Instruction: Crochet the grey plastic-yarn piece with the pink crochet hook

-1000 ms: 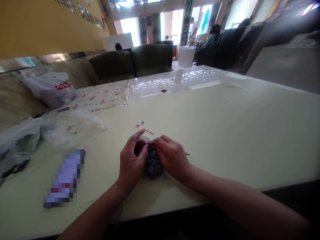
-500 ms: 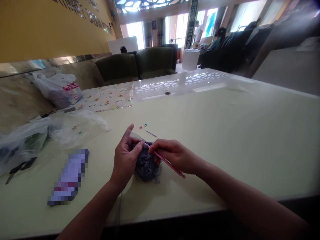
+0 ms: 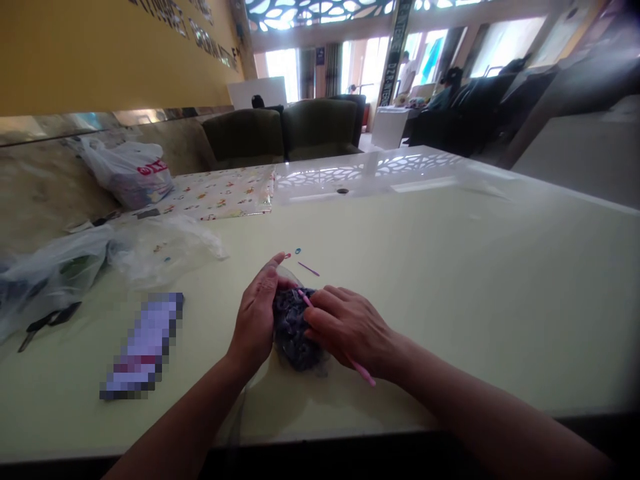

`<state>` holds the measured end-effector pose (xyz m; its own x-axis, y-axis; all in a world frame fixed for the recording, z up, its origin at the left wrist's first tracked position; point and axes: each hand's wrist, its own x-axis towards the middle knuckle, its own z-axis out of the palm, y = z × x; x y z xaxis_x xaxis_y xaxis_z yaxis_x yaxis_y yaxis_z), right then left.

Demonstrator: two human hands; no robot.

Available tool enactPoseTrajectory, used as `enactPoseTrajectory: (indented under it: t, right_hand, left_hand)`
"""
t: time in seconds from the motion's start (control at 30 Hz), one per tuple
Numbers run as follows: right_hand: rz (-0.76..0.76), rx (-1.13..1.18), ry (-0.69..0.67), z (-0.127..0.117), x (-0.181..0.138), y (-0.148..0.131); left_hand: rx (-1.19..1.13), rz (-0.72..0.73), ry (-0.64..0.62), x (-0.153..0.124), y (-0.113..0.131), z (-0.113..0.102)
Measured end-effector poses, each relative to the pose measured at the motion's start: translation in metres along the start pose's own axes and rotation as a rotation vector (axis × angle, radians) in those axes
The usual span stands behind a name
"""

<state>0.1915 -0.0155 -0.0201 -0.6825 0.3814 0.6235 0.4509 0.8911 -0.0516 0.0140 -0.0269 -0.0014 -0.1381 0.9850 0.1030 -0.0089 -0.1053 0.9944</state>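
My left hand is closed around the left side of a bunched dark grey crochet piece, with its index finger stretched forward and its thumb raised along it. In my right hand is a pink crochet hook; its tip meets the top of the grey work, and its handle end sticks out below the palm. Right-hand fingertips also press on the work's right side. Just beyond the hands lie a red stitch marker, a blue stitch marker and a thin purple needle.
On the left of the white table lie a pixelated flat object, a black-handled tool and crumpled clear plastic bags. A full white carrier bag stands behind, beside a patterned sheet. Dark armchairs and people are farther back.
My left thumb has lifted from the work by the hook tip and moved up beside the index finger. The hook stands steeper as my right hand has turned. The view has shifted slightly.
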Motion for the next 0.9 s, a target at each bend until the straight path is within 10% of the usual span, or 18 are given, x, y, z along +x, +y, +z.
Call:
enactPoseTrajectory:
  t: [0.53,0.9]
  right_hand:
    - [0.174,-0.358,0.281,0.011,0.001,-0.01]
    - [0.141,0.176,0.366,0.002,-0.004,-0.004]
  left_hand:
    - [0.162,0.085,-0.017,-0.014,-0.007,0.016]
    - [-0.587,-0.476,-0.418,-0.001,0.003,0.003]
